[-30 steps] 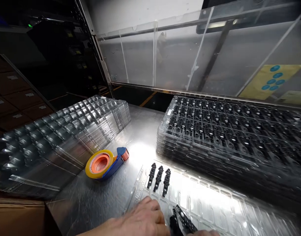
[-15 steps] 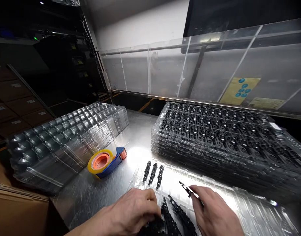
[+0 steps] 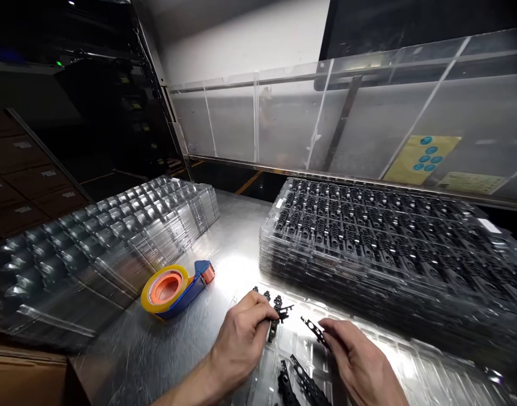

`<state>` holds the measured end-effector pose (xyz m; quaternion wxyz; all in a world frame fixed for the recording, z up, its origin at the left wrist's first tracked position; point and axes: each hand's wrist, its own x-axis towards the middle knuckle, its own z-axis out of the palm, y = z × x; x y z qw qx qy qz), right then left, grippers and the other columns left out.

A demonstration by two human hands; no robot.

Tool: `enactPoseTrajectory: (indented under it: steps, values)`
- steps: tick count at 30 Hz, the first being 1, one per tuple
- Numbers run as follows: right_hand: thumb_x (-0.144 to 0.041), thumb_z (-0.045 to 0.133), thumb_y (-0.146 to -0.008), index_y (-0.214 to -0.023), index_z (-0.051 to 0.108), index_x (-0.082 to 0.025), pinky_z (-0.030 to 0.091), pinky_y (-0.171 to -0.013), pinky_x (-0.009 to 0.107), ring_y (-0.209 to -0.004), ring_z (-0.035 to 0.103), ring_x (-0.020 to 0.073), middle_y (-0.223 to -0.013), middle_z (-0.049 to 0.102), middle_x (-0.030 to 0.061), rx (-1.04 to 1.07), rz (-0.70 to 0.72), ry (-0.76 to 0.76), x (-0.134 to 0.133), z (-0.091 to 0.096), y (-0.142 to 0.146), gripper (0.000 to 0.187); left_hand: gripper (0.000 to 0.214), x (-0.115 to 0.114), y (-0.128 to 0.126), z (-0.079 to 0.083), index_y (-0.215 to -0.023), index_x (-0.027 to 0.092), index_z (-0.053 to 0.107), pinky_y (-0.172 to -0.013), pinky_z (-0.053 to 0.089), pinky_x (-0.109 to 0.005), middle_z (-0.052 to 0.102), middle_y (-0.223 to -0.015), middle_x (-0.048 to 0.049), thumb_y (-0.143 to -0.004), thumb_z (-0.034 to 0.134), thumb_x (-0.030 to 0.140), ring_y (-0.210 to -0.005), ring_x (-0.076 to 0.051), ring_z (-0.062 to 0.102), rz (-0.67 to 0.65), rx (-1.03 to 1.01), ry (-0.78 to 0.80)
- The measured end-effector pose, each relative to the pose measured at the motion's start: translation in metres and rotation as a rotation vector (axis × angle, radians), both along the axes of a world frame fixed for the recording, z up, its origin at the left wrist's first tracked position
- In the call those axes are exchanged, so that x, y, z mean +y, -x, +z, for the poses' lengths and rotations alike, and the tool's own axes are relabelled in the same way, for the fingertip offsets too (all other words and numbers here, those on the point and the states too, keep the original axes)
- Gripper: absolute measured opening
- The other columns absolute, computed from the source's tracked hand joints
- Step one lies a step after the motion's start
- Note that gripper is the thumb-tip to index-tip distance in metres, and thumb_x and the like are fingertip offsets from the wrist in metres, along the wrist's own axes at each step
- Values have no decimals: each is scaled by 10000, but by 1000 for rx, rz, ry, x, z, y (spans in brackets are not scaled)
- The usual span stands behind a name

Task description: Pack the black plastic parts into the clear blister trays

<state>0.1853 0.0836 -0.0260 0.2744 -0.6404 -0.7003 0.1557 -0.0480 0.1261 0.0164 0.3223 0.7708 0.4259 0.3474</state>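
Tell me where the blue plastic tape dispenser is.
In the head view, the dispenser lies left of centre on the shiny metal table, beside the left clear plastic tray stack.

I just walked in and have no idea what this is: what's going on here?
A person has both hands over a see-through tray. The left hand pinches at least one black part, close to a short row in the tray. The right hand holds another part. Loose parts lie nearer, between the hands. Behind the tray stand stacked, filled trays; tape sits to the left.
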Motion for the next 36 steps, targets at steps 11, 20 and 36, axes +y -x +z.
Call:
enactPoseTrajectory:
  steps: [11,20,36]
  values:
    - [-183,471,-897,-1013,538,-251,484,-795,178,-931,615,112,-1010,621,37,138,161,-218,-2,15,0,150,223,-7,-33,-32,-825,151,627,-725,493,-338,574,-915,-91,-748,459,26,-825,-210,540,-92,293,-168]
    - [-99,484,-816,-983,555,-237,487,-879,376,-1155,524,245,-1019,671,2,-236,264,-319,7,-23,13,228,360,-5,-37,-26,-862,185,609,-781,463,-311,569,-930,-26,-650,450,-60,-856,-167,549,177,29,199]
    - [-570,622,-750,-999,694,-200,483,-577,251,-674,633,181,-733,693,21,735,-356,288,-5,4,34,451,227,-25,-50,-24,-821,193,684,-682,467,-261,594,-828,-42,-761,518,50,-758,-154,575,38,-313,50]
